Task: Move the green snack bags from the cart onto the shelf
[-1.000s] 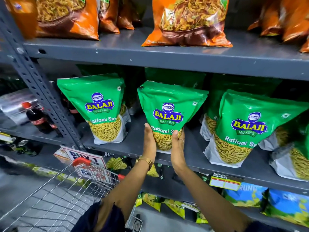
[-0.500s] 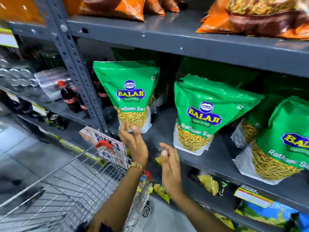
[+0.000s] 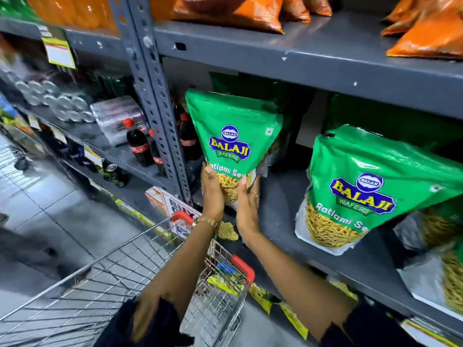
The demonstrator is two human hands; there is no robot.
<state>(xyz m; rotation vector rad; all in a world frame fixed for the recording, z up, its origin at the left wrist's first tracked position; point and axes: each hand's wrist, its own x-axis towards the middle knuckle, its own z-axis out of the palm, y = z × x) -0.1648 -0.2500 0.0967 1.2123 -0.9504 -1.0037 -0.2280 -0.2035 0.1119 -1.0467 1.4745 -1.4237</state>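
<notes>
A glossy green plastic snack bag with a blue-and-yellow logo and a clear window of yellow sticks stands at the left end of the grey metal shelf, close to the perforated grey upright post. The left hand and right hand press against its lower sides, fingers closed around the base from each flank. The bag looks top-heavy and leans a little; if the hands let go before its base sits flat, it will likely tip forward off the shelf edge toward the wire shopping cart with red corner guards below. The slick film could also slide between the palms. Pushing it further left risks jamming it against the post or the dark cola bottles behind. A second green bag stands well apart to the right, so crowding there seems unlikely.
</notes>
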